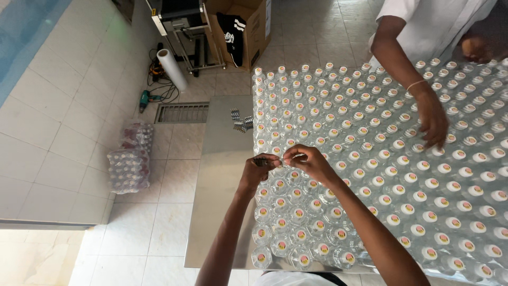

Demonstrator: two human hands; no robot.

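left hand (257, 170): fingers pinched narrow on a small dark thing, too small to tell what it is; it hovers over the left edge of the bottle field.
right hand (311, 162): thumb and fingers closed on a thin small clear piece, just beside the left hand, fingertips almost touching; what the piece is i cannot tell.
small clear plastic bottles with white round caps (370, 175): far too many to count one by one, well over one hundred; they stand upright in tight diagonal rows, touching each other, and cover most of the table. the near caps show a red and yellow round mark.
flat grey metal table (222, 185): one; smooth, dull shine, a bare strip at the left side.
small grey folded pieces (241, 121): one little pile, about five or six, on the bare strip near the far corner of the bottles.
other person's hand (431, 119): one in view, with a thin bracelet on the wrist, fingers spread on the caps at the far right; white sleeve above.
wrapped packs of bottles (129, 161): two, on the tiled floor at the left, in clear film.
white roll (172, 69): one, cylinder, leaning on the floor.
brown cardboard box (243, 29): one, open, with dark cloth inside.
metal floor grate (182, 112): one, rectangular.
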